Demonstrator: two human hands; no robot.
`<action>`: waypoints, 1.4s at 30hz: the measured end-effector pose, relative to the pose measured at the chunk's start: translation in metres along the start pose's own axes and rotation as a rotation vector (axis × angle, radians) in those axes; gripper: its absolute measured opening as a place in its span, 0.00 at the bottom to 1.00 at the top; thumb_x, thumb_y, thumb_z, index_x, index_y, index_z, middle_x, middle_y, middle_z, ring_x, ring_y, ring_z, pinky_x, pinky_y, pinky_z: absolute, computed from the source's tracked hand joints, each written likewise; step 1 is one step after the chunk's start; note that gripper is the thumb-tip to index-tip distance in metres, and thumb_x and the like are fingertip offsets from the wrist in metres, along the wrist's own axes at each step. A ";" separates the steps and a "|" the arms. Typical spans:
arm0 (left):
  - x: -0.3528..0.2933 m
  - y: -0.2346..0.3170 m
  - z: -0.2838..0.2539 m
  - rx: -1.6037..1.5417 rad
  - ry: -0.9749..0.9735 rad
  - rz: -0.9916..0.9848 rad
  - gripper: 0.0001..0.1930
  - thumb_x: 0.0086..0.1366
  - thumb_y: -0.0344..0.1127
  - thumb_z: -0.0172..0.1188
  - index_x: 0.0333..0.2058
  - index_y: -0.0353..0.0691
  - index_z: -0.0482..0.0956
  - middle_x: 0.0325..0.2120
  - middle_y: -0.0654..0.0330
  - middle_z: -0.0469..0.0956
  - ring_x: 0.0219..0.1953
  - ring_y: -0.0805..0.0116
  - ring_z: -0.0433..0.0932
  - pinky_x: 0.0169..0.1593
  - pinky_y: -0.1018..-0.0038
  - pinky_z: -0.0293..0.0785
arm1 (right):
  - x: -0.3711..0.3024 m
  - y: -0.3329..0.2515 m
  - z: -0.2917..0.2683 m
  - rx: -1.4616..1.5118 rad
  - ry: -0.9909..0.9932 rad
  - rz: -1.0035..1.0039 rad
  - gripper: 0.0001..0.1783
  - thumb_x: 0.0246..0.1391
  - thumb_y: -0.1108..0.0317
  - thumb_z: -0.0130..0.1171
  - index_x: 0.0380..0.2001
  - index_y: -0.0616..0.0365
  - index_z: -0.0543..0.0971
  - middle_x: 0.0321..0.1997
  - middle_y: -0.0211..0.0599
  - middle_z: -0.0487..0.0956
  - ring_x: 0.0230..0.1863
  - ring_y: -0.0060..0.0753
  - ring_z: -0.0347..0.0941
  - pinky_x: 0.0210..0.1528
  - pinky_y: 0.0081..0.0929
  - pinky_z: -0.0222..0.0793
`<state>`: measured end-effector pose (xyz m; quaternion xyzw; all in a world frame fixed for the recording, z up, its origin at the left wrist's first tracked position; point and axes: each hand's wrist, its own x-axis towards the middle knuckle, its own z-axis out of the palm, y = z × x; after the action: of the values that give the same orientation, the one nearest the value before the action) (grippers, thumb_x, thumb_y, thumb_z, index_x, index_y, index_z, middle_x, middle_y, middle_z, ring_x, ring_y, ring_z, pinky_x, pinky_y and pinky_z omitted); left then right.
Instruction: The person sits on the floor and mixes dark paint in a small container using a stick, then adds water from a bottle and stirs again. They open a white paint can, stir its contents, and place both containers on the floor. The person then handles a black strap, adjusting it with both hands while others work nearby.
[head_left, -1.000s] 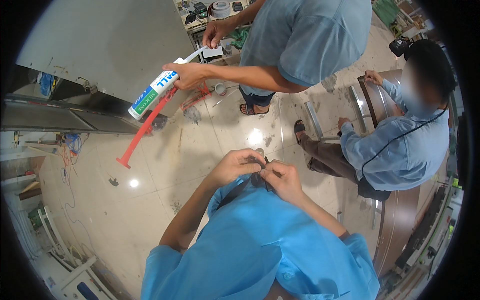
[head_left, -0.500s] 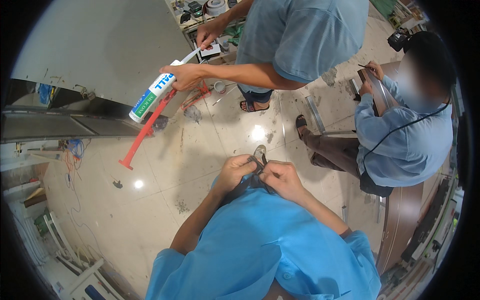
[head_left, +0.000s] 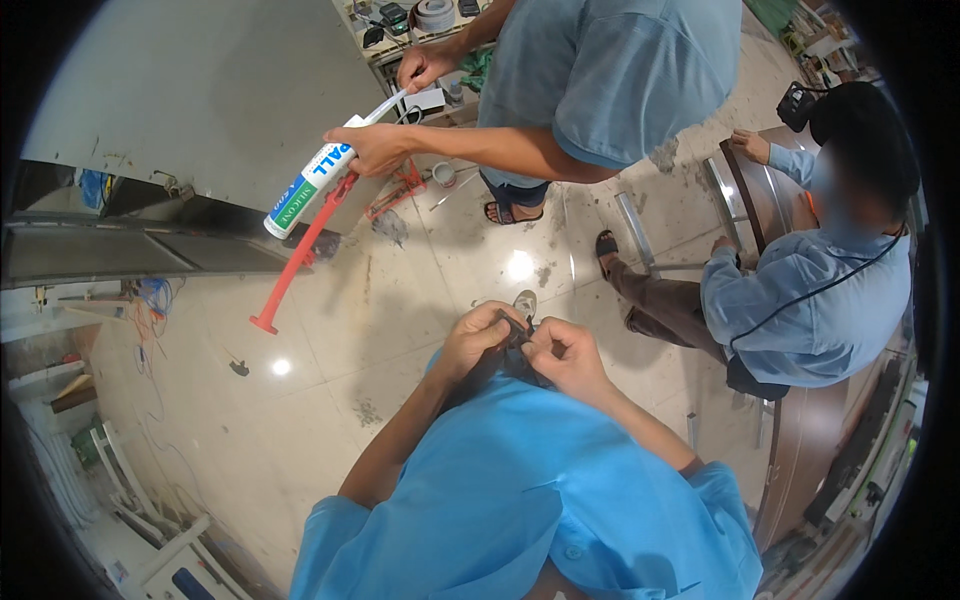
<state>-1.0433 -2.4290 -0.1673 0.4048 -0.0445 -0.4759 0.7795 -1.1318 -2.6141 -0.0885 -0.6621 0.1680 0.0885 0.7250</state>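
Observation:
In front of my waist, both hands are closed on a small dark, soft-looking piece (head_left: 517, 338), whose kind I cannot make out. My left hand (head_left: 476, 340) pinches it between thumb and fingers. From the other side, my right hand (head_left: 566, 352) grips its edge, with the fingertips of both hands almost touching. Dark cloth shows just below, above the hem of my blue shirt (head_left: 540, 460). The fingers cover much of the piece.
Ahead, a co-worker holds a white sealant cartridge (head_left: 305, 190) by its nozzle and body, with a red caulking gun (head_left: 300, 262) below. At right, another person bends over brown panels (head_left: 765, 195). Metal profiles (head_left: 634, 228) lie on the tiled floor (head_left: 330, 350); cables (head_left: 155, 300) lie left.
My hands stay at my waist, with only slight finger shifts. The person at right has moved both hands apart along the panels. The cartridge and red gun appear slightly shifted.

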 end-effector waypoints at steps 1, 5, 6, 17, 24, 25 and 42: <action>0.001 0.000 0.001 -0.018 0.008 0.010 0.09 0.78 0.34 0.56 0.48 0.35 0.79 0.45 0.59 0.81 0.48 0.71 0.79 0.56 0.72 0.74 | 0.000 0.000 0.000 -0.011 0.028 0.003 0.10 0.59 0.77 0.67 0.26 0.59 0.77 0.21 0.21 0.74 0.23 0.10 0.64 0.25 0.19 0.60; 0.003 0.002 0.006 -0.047 0.016 0.006 0.09 0.78 0.31 0.56 0.50 0.35 0.79 0.47 0.59 0.81 0.48 0.70 0.79 0.56 0.73 0.75 | 0.000 0.000 -0.003 -0.043 0.072 -0.051 0.09 0.57 0.77 0.68 0.25 0.60 0.77 0.22 0.22 0.75 0.23 0.11 0.66 0.25 0.20 0.61; 0.005 0.004 0.007 -0.051 0.019 0.004 0.09 0.77 0.31 0.56 0.50 0.35 0.79 0.47 0.58 0.81 0.49 0.69 0.80 0.57 0.72 0.75 | 0.000 0.001 -0.004 -0.066 0.081 -0.065 0.10 0.57 0.77 0.68 0.25 0.60 0.77 0.22 0.23 0.76 0.23 0.11 0.66 0.25 0.20 0.61; 0.000 0.022 0.020 0.049 0.065 -0.038 0.10 0.74 0.27 0.57 0.50 0.31 0.80 0.48 0.54 0.84 0.48 0.70 0.83 0.55 0.72 0.79 | -0.005 0.008 -0.011 -0.062 0.141 -0.046 0.07 0.57 0.76 0.68 0.27 0.62 0.79 0.25 0.27 0.78 0.25 0.12 0.69 0.27 0.20 0.65; -0.017 0.028 0.030 0.237 0.272 0.083 0.09 0.71 0.26 0.63 0.47 0.29 0.81 0.42 0.54 0.87 0.43 0.69 0.85 0.50 0.72 0.82 | -0.005 0.015 -0.005 -0.069 0.086 -0.033 0.06 0.57 0.76 0.69 0.29 0.61 0.80 0.25 0.26 0.78 0.24 0.12 0.68 0.26 0.20 0.64; -0.019 0.028 0.031 0.264 0.283 0.093 0.09 0.71 0.26 0.63 0.47 0.29 0.82 0.41 0.54 0.87 0.42 0.69 0.85 0.50 0.72 0.82 | -0.005 0.015 -0.005 -0.105 0.080 0.001 0.05 0.58 0.76 0.69 0.30 0.61 0.80 0.26 0.25 0.79 0.24 0.12 0.67 0.26 0.19 0.63; -0.012 0.028 0.024 0.244 0.258 0.048 0.07 0.69 0.22 0.60 0.45 0.33 0.78 0.47 0.51 0.84 0.46 0.68 0.83 0.53 0.72 0.81 | 0.003 0.006 -0.005 -0.235 0.077 -0.101 0.04 0.57 0.73 0.69 0.35 0.61 0.84 0.30 0.30 0.81 0.25 0.19 0.71 0.27 0.23 0.66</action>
<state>-1.0412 -2.4273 -0.1289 0.5529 -0.0114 -0.3925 0.7349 -1.1313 -2.6191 -0.0956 -0.7529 0.1506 0.0455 0.6391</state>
